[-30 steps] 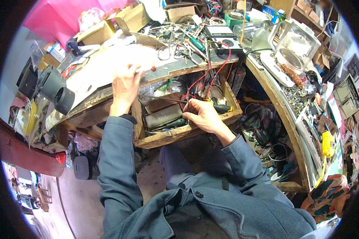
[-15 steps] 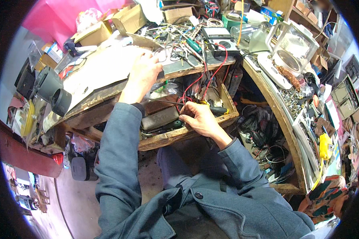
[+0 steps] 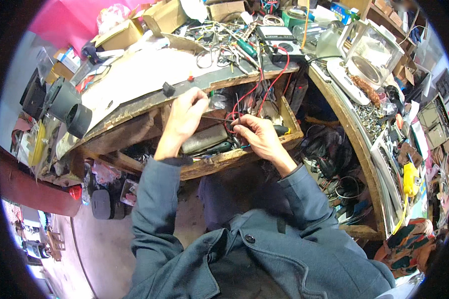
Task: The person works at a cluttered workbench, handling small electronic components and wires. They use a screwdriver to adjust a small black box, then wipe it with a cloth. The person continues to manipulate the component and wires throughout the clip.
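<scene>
Over the open wooden drawer, my right hand pinches a thin dark rod between thumb and fingertips. The rod points left toward my left hand, whose fingers are curled closed in front of the bench edge. What those fingers hold, if anything, is hidden. A small black block sits on the bench edge just beyond my left hand. Red wires hang from a black-and-silver meter-like box down into the drawer behind my right hand.
A grey oblong piece and a dark-handled tool lie in the drawer. Pliers and scissors lie on the cluttered bench, beside a large white sheet. A dark lamp-like cylinder juts out at left. Tangled cables fill the space at right.
My left hand has drawn back from the bench top to above the drawer, its fingers now curled. The black block now shows on the bench edge. My right hand has shifted slightly right.
</scene>
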The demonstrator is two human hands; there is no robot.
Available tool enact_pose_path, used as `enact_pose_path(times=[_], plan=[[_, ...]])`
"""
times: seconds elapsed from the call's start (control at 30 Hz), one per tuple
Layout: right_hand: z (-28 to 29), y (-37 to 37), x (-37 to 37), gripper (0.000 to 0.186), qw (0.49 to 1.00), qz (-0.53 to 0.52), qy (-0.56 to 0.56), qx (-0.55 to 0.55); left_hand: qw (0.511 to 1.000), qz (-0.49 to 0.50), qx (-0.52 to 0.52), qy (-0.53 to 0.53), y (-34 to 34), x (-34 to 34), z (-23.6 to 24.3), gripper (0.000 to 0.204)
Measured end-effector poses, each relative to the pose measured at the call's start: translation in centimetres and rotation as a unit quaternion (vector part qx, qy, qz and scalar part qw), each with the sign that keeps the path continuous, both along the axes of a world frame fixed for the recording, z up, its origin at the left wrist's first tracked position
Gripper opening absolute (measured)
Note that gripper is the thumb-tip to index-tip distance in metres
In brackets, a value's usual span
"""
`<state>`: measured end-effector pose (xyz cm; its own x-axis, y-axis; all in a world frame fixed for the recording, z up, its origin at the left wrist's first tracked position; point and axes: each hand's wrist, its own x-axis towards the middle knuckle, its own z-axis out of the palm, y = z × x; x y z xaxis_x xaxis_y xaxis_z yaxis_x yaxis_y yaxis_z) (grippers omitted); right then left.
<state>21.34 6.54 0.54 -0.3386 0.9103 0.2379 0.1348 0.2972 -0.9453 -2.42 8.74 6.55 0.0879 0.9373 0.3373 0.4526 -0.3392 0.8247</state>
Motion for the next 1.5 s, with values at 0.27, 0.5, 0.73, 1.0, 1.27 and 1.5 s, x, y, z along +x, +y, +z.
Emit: enact_pose_path(times=[0.27,0.5,0.73,1.0,1.27,1.5], plan=[[-0.8,-0.3,0.4,0.013,0.992,-0.023,0.085,0.091,0.945,0.025,-0.192,-0.263,-10.6,-0.1,-3.5,0.01],[-1.3,-5.4,-1.0,0.016,0.98,0.067,0.183,-0.039,0.911,0.121,-0.182,-0.351,-16.2,1.3,-7.3,0.014],[-3.6,-8.8,-3.4,0.026,0.952,0.123,0.254,-0.119,0.842,0.176,-0.163,-0.484,-17.1,3.1,-11.0,0.018],[-5.6,-9.8,-5.3,0.015,0.951,0.065,0.28,-0.111,0.835,0.233,-0.141,-0.478,-16.5,3.4,-11.0,0.017],[-6.7,-10.4,-5.7,0.013,0.957,0.092,0.257,-0.094,0.818,0.243,-0.134,-0.504,-16.3,3.8,-10.7,0.014],[-7.5,-9.4,-5.5,0.014,0.978,0.105,0.18,0.007,0.823,0.251,-0.135,-0.492,-16.3,3.7,-10.8,0.012]])
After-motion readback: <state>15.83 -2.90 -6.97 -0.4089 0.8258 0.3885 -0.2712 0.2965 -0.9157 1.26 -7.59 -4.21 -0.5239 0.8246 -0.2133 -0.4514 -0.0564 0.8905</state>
